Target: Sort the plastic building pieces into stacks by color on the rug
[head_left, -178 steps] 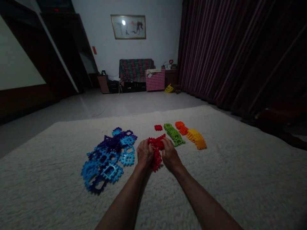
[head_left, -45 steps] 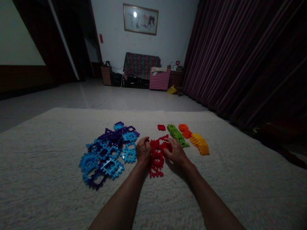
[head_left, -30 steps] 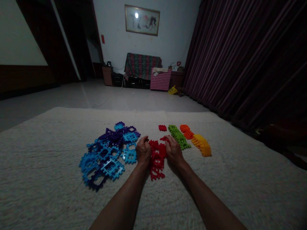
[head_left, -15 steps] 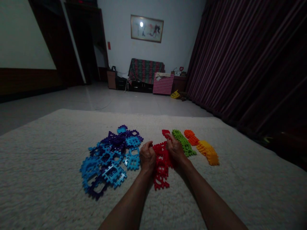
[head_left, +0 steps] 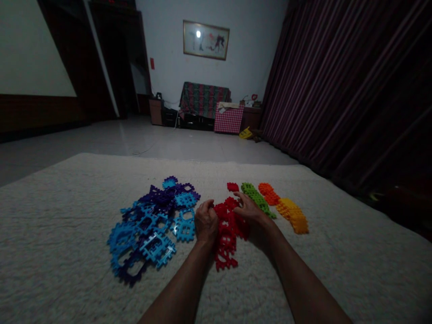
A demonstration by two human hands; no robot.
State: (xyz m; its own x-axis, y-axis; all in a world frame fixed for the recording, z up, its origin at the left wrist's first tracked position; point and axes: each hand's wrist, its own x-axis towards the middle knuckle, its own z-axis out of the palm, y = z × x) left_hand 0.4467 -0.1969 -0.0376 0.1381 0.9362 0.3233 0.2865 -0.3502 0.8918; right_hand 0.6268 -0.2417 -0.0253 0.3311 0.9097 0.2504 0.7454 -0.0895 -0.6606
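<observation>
Red interlocking plastic tiles with toothed edges lie in a pile on the pale mat, between my two hands. Along the pile's left edge my left hand is curled, its fingers closed; what they hold, if anything, is hidden. My right hand hovers at the pile's upper right, thumb and forefinger apart, touching or nearly touching the red tiles. A separate small red tile lies just beyond it. Green tiles form a row right beside that hand.
Blue and purple tiles lie heaped left of my left hand. Orange tiles and yellow tiles sit at the right. Everything rests on a cream mat. Beyond it are tiled floor, a cloth-covered cabinet and dark curtains.
My right hand has drawn back slightly from the far red tile, which now shows fully, and its fingers have parted. The left hand stays nearly in place; the view shifted a little.
</observation>
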